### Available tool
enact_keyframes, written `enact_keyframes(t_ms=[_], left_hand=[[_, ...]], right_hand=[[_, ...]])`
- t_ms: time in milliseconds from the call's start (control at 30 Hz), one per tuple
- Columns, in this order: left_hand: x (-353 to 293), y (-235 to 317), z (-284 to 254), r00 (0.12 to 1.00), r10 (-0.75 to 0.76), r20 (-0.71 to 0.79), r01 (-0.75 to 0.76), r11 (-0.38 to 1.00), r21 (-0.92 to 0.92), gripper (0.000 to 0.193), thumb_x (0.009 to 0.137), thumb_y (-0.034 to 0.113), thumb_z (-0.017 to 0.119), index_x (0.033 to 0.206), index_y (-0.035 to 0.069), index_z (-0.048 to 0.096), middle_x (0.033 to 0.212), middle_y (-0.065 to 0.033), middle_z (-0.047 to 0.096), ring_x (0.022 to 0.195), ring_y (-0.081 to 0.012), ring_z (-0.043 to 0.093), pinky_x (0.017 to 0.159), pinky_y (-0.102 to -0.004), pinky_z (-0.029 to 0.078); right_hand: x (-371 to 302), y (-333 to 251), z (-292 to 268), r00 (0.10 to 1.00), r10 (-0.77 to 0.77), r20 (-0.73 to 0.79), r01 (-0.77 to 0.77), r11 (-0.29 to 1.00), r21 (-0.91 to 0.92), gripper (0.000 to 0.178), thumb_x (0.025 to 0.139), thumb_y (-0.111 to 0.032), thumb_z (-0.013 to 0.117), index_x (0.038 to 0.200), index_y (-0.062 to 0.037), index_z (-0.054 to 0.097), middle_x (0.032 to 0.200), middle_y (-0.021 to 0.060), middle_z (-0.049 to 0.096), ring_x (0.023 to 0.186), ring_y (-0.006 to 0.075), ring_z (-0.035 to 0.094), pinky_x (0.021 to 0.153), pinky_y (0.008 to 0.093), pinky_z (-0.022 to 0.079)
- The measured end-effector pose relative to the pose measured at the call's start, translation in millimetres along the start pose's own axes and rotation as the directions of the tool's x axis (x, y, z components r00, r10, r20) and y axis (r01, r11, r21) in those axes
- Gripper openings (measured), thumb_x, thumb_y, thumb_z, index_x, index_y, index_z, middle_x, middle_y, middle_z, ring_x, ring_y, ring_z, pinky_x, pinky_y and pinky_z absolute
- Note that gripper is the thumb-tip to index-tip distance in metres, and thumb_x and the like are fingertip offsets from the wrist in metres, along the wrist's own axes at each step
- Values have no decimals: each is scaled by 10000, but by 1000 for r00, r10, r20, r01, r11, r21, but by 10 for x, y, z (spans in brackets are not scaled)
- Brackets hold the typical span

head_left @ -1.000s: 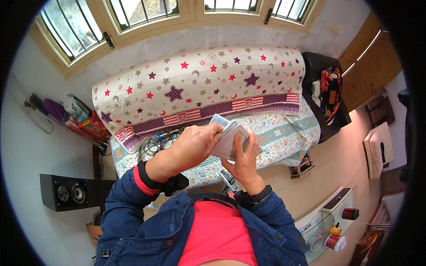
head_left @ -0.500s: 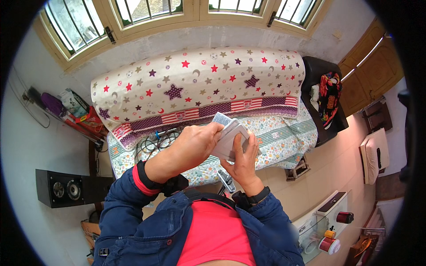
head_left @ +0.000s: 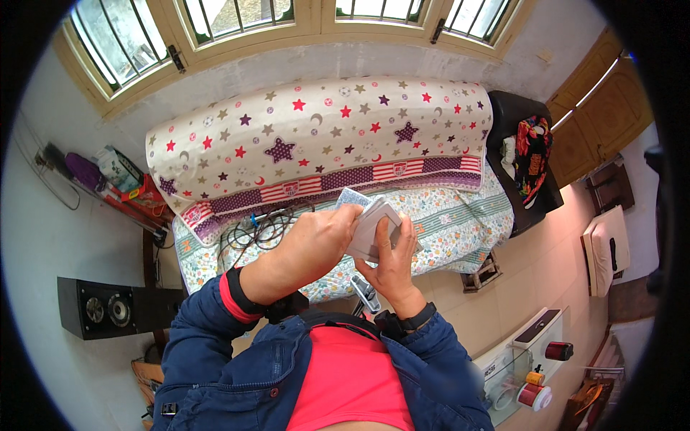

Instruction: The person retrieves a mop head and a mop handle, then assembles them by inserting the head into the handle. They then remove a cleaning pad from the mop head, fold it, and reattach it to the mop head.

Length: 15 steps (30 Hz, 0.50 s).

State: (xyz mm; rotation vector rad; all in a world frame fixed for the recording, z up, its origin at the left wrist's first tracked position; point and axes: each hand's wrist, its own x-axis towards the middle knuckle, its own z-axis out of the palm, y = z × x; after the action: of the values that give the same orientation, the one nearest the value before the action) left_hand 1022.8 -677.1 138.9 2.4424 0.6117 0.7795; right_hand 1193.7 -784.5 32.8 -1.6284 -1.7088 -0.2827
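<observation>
Barred windows (head_left: 237, 16) line a pale, scuffed wall (head_left: 302, 62).

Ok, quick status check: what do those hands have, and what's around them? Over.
Left hand pinching a patterned card-like piece; right hand gripping a flat grey item. Coiled dark cable on the flowered cover, left of the hands.

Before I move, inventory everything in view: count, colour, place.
Flat rectangular case: 1, pale grey, centre
Flat patterned piece: 1, blue-white, against the case
Barred window panes: 4, cream-framed, top
Star-print cloth cover: 1, cream, below the panes
Floral cloth sheet: 1, white-green, below the cover
Thin looped cable: count unclear, black, on the sheet
Boxy speaker: 1, black, left
Leather-look sofa end: 1, black, right
Cylindrical containers: at least 2, red-toned, lower right
Left hand: 1, bare, pinching the piece
Right hand: 1, bare, gripping the case
</observation>
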Motion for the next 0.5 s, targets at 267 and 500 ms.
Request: enact_keyframes(t_ms=[267, 500], left_hand=[[36, 37, 32, 999, 15, -30, -16, 1000, -18, 241, 940, 76, 608, 1172, 15, 600, 882, -198, 696, 769, -362, 699, 629, -426, 553], [17, 53, -18, 1000, -20, -7, 20, 1000, -17, 265, 944, 88, 610, 1201, 26, 615, 923, -195, 702, 786, -357, 704, 657, -418, 564]], right_hand=[[-3, -6, -23, 1000, 8, 26, -9, 999, 36, 1082, 653, -195, 829, 1574, -188, 262, 1433, 340, 292, 1283, 525, 353, 1048, 639, 305], [-12, 10, -20, 1000, 2, 24, -3, 998, 64, 1070, 641, -199, 837, 1559, -176, 290, 1444, 337, 287, 1294, 526, 346, 1056, 639, 302]])
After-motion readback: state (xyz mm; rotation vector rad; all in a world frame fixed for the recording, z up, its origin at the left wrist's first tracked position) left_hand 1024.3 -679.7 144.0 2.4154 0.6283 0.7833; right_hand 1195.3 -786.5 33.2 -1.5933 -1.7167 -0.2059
